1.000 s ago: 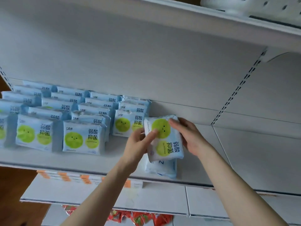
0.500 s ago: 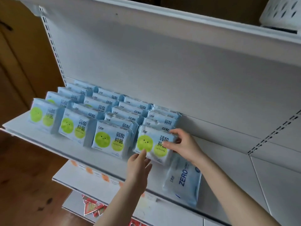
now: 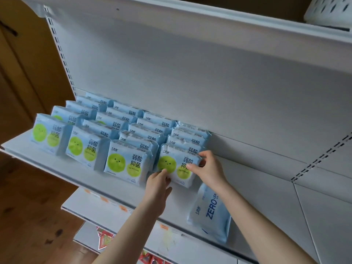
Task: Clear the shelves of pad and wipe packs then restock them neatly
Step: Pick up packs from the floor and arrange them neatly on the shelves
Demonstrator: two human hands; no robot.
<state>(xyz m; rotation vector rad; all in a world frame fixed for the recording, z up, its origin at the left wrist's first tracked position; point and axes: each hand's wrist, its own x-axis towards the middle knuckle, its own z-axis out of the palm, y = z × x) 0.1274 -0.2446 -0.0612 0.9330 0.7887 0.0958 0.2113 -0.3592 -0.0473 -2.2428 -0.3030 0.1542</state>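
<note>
Several light-blue pad packs with green circles stand upright in rows on the white shelf [image 3: 47, 164]. The front pack of the rightmost row [image 3: 175, 166] stands at the shelf's front. My right hand [image 3: 207, 168] grips its right edge, thumb on the face and fingers behind. My left hand [image 3: 159, 187] touches its lower left corner with the fingertips. A flat light-blue "ZERO" pack [image 3: 210, 212] lies on the shelf just right of the rows, under my right forearm.
The shelf stretches bare to the right of the ZERO pack. A second shelf [image 3: 106, 204] with orange price tags sits below, and red packets [image 3: 103, 241] show lower down. A white perforated basket [image 3: 329, 10] stands on the top shelf. Wooden floor lies at left.
The pack I held in the air has come down upright at the front of the rightmost row. My left hand has moved back onto its lower corner. The view swung left.
</note>
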